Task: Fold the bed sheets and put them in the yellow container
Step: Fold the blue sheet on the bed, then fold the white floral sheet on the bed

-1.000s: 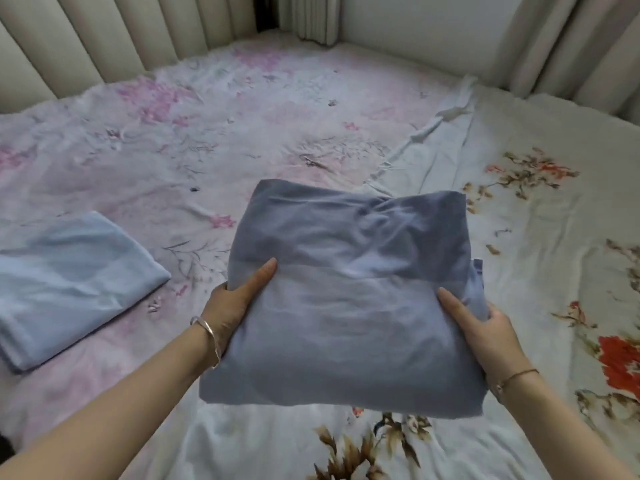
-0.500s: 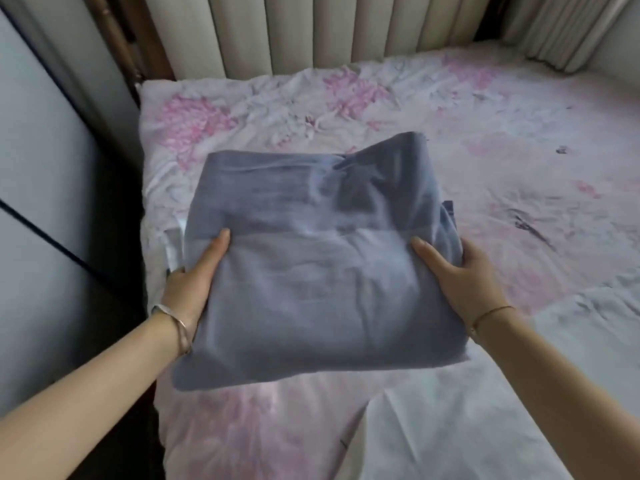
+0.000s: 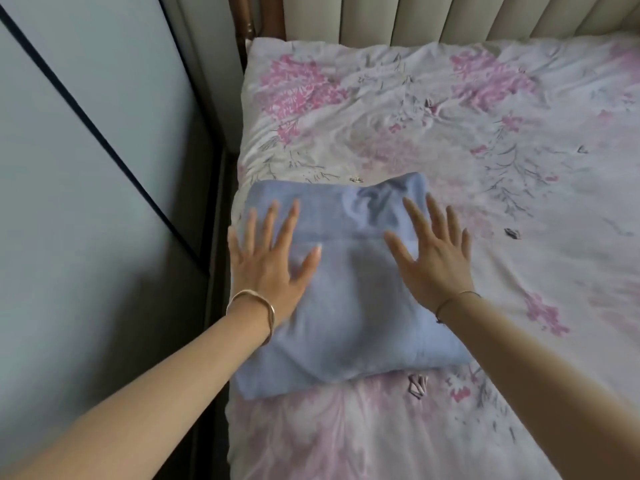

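Pale blue cotton, folded into a thick rectangle: the bed sheet (image 3: 349, 306) lies flat on the bed, close to the bed's left edge and about midway down it in the head view. Its near edge is rounded and slightly puffed. A fold line runs across it about a third of the way down from its far edge, and there is a small rumple of cloth at the far right corner.

The left hand (image 3: 268, 263) lies palm down on the left part of the sheet, with straight, spread fingers (image 3: 289, 220) pointing away from the person and the little finger at the sheet's left border. The right hand (image 3: 434, 261) lies palm down on the upper right part, its fingers likewise straight and fanned, gripping nothing. Both hands are a little blurred, so whether the palms press or only rest on the cloth is hard to tell.

A gold bangle (image 3: 256, 306) circles the left wrist and a thin bracelet (image 3: 453, 299) the right.

Under the sheet is a crumpled white bed cover (image 3: 415, 116) printed with pink flowers and grey twigs. A cream padded headboard (image 3: 450, 15) stands at the far end, with a brown wooden post (image 3: 254, 15) at its left. A pale grey panel (image 3: 86, 133) crossed by a dark line runs along the bed's left side.
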{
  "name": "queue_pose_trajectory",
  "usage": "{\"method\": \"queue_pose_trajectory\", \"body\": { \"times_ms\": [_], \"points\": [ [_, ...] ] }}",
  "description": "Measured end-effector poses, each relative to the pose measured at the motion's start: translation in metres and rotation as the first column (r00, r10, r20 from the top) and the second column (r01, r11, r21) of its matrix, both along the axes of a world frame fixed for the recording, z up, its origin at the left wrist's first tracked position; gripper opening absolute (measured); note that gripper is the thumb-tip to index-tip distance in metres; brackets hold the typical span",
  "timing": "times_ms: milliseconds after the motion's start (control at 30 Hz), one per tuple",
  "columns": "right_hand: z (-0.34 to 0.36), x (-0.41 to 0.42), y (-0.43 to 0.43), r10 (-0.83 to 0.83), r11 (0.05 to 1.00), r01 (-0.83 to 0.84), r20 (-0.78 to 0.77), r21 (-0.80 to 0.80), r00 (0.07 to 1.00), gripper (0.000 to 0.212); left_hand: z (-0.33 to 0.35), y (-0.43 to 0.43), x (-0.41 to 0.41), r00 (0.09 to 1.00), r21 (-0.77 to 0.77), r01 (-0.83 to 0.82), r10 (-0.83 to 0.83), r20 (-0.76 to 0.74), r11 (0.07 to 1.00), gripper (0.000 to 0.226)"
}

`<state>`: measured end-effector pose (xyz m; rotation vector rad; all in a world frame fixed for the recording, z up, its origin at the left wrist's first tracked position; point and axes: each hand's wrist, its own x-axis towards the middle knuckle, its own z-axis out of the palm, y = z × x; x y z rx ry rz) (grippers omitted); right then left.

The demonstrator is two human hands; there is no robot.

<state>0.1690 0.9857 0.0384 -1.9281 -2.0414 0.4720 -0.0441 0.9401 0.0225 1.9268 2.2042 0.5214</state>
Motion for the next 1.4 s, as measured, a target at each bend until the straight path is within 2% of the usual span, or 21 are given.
{"method": "queue_pose_trajectory", "body": {
  "times_ms": [67, 133, 333, 400, 467, 533, 567, 600, 667, 733, 800, 900, 967, 1067, 1100, 1167, 1200, 1267, 1367, 1400],
  "points": [
    [-0.023, -0.017, -0.003, 0.069, 0.984, -0.065, 0.016, -0.166, 0.997, 0.058, -0.017, 0.007, 0.001, 0.968, -0.095, 0.151, -0.166, -0.187, 0.984, 0.069],
    [-0.047, -0.023, -0.011, 0.086, 0.960, -0.074, 0.031, -0.272, 0.996, 0.059, -0.037, 0.008, -0.003, 0.948, -0.149, 0.164, -0.198, -0.251, 0.975, 0.072],
    [-0.058, -0.024, -0.017, 0.107, 0.946, -0.082, 0.064, -0.313, 0.992, 0.060, -0.051, 0.012, -0.008, 0.938, -0.251, 0.121, -0.193, -0.288, 0.960, 0.068],
    [-0.051, -0.016, -0.035, 0.107, 0.957, -0.096, 0.026, -0.272, 0.994, 0.058, -0.045, 0.013, -0.007, 0.933, -0.296, 0.086, -0.181, -0.311, 0.951, 0.069],
    [-0.046, 0.001, -0.069, 0.085, 0.980, -0.097, -0.072, -0.174, 0.994, 0.057, -0.036, 0.010, 0.006, 0.969, -0.349, -0.021, -0.067, -0.237, 0.937, 0.066],
    [-0.045, 0.034, -0.115, 0.008, 0.998, -0.016, -0.119, -0.066, 0.993, 0.060, -0.023, -0.003, 0.040, 0.994, -0.332, -0.110, 0.102, -0.040, 0.937, 0.066],
    [-0.045, 0.055, -0.141, -0.052, 0.998, 0.048, -0.114, -0.035, 0.992, 0.061, -0.017, -0.015, 0.063, 0.991, -0.299, -0.112, 0.130, 0.040, 0.947, 0.066],
    [-0.046, 0.074, -0.164, -0.113, 0.993, 0.110, -0.107, -0.032, 0.988, 0.062, -0.014, -0.029, 0.083, 0.990, -0.266, -0.090, 0.114, 0.078, 0.960, 0.066],
    [-0.047, 0.113, -0.213, -0.238, 0.971, 0.235, -0.076, -0.044, 0.968, 0.063, -0.010, -0.066, 0.124, 0.997, -0.209, 0.033, -0.018, 0.073, 0.977, 0.070],
    [-0.044, 0.141, -0.259, -0.319, 0.948, 0.316, -0.051, -0.045, 0.947, 0.063, -0.010, -0.103, 0.154, 0.977, -0.199, 0.189, -0.165, 0.133, 0.962, 0.086],
    [-0.041, 0.163, -0.312, -0.373, 0.927, 0.371, -0.035, -0.057, 0.927, 0.063, -0.011, -0.147, 0.184, 0.931, -0.243, 0.346, -0.299, 0.209, 0.906, 0.090],
    [-0.042, 0.178, -0.388, -0.432, 0.898, 0.427, -0.035, -0.105, 0.901, 0.064, -0.016, -0.215, 0.208, 0.874, -0.380, 0.485, -0.426, 0.232, 0.788, 0.087],
    [-0.041, 0.181, -0.446, -0.480, 0.870, 0.470, -0.034, -0.147, 0.877, 0.066, -0.020, -0.265, 0.211, 0.873, -0.467, 0.488, -0.426, 0.240, 0.738, 0.095],
    [-0.040, 0.174, -0.520, -0.522, 0.840, 0.497, -0.073, -0.218, 0.850, 0.066, -0.021, -0.318, 0.196, 0.949, -0.553, 0.294, -0.168, 0.268, 0.780, 0.103],
    [-0.042, 0.169, -0.537, -0.521, 0.840, 0.491, -0.090, -0.230, 0.849, 0.066, -0.022, -0.327, 0.186, 0.969, -0.567, 0.221, -0.114, 0.218, 0.794, 0.098],
    [-0.045, 0.156, -0.577, -0.535, 0.828, 0.483, -0.140, -0.286, 0.833, 0.071, -0.018, -0.349, 0.167, 0.982, -0.614, 0.185, -0.160, 0.096, 0.767, 0.088],
    [-0.050, 0.149, -0.588, -0.539, 0.824, 0.472, -0.176, -0.314, 0.824, 0.074, -0.020, -0.352, 0.158, 0.978, -0.655, 0.208, -0.177, 0.115, 0.726, 0.085],
    [-0.059, 0.130, -0.610, -0.552, 0.815, 0.460, -0.229, -0.352, 0.802, 0.079, -0.018, -0.365, 0.142, 0.949, -0.715, 0.309, -0.157, 0.272, 0.628, 0.074],
    [-0.061, 0.099, -0.627, -0.570, 0.809, 0.468, -0.282, -0.355, 0.772, 0.081, -0.004, -0.380, 0.119, 0.893, -0.607, 0.406, -0.156, 0.421, 0.684, 0.022],
    [-0.060, 0.090, -0.631, -0.573, 0.811, 0.471, -0.308, -0.347, 0.760, 0.085, 0.000, -0.381, 0.113, 0.879, -0.555, 0.422, -0.174, 0.444, 0.717, 0.014]
  ]
}}
